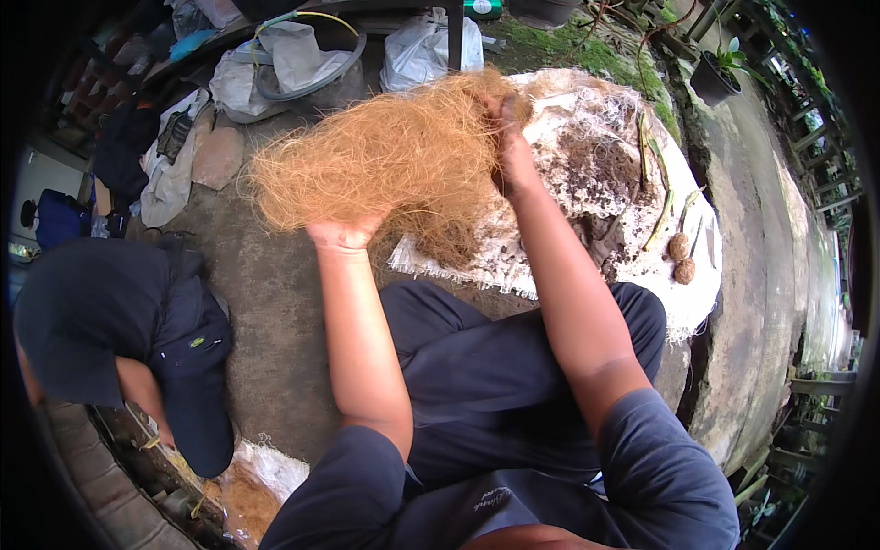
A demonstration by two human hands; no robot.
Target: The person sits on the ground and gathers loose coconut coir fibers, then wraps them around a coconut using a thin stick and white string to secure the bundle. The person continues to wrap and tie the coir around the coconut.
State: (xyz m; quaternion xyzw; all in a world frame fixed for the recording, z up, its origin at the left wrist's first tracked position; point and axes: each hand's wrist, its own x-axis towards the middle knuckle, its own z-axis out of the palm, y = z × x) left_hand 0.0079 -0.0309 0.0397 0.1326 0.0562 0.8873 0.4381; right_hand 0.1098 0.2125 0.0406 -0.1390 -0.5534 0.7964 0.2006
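Observation:
My left hand (pixel 348 232) holds up the near left side of a large loose bundle of tan coconut-like fibre (pixel 385 148); its fingers are hidden under the strands. At the bundle's right end my right hand (pixel 510 141) grips the fibre, its fingers partly covered. Below the bundle, a darker brown clump of fibre (pixel 440 237) lies at the edge of a white woven sack (pixel 694 240) spread on the ground. Dark soil-like crumbs and tangled threads lie on the sack.
Two brown fibre balls (pixel 679 246) and green plant strips (pixel 667 206) lie on the sack's right side. A person in dark clothes (pixel 96 316) bends at the left. Beyond stand a dark bucket (pixel 337 86), a white plastic bag (pixel 430 51) and a potted plant (pixel 715 79).

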